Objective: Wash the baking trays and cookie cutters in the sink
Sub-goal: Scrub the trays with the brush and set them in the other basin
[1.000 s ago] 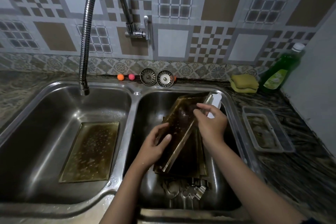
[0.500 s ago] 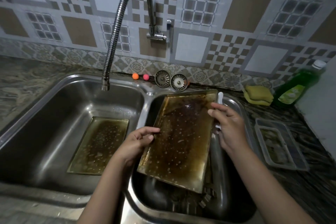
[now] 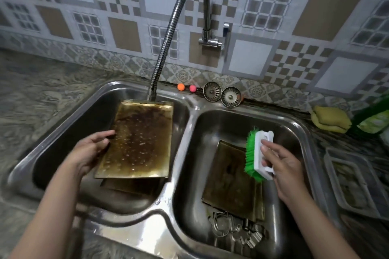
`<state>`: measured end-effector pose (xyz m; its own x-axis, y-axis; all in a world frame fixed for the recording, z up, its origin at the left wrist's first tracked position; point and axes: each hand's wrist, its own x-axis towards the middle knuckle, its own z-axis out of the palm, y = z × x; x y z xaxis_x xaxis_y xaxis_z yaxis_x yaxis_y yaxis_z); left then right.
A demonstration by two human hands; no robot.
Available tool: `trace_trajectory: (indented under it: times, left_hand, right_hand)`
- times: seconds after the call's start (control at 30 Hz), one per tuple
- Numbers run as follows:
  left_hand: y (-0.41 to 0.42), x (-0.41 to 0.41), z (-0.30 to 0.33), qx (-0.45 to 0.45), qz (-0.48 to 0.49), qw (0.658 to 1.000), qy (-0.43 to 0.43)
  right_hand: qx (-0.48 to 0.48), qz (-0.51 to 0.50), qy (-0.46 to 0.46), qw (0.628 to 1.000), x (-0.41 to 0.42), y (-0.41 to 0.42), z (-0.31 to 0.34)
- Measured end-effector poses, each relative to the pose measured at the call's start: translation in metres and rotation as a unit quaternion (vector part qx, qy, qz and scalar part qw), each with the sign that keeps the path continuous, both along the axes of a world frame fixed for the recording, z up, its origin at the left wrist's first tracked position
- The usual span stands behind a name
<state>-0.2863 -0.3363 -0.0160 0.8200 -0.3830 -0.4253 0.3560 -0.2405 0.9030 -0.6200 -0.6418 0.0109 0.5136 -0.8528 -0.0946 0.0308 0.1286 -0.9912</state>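
Baking tray (image 3: 136, 141) has shifted over the left steel sink (image 3: 63, 124) basin

one head-worn view looks steeply down, close over the double sink (image 3: 193, 111).

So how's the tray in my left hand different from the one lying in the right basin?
The held tray is tilted up over the left basin, gripped by the left hand; the right-basin tray lies flat, untouched. The held one sits under the faucet and catches light; the other looks darker. Both are rectangular, brown-stained.
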Motion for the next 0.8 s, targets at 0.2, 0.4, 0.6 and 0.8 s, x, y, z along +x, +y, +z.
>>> trace_trajectory:
  times: [0.2,0.4,0.6,0.8]
  left_hand:
    - [0.019,0.024,-0.014,0.115,0.032,0.991,-0.064]
    - [0.000,0.022,-0.042,0.208,-0.046,0.977,-0.014]
    - [-0.050,-0.007,-0.036,0.223,-0.030,0.966,-0.125]
    - [-0.156,-0.107,0.005,0.054,-0.159,0.946,-0.278]
  right_hand:
    - [-0.020,0.006,0.066,0.998,-0.011,0.010,-0.019]
    - [-0.029,0.002,0.089,0.996,-0.014,0.011,-0.031]
    - [-0.056,-0.056,0.116,0.990,-0.027,0.003,-0.041]
    - [-0.095,-0.076,0.151,0.981,-0.037,0.000,-0.044]
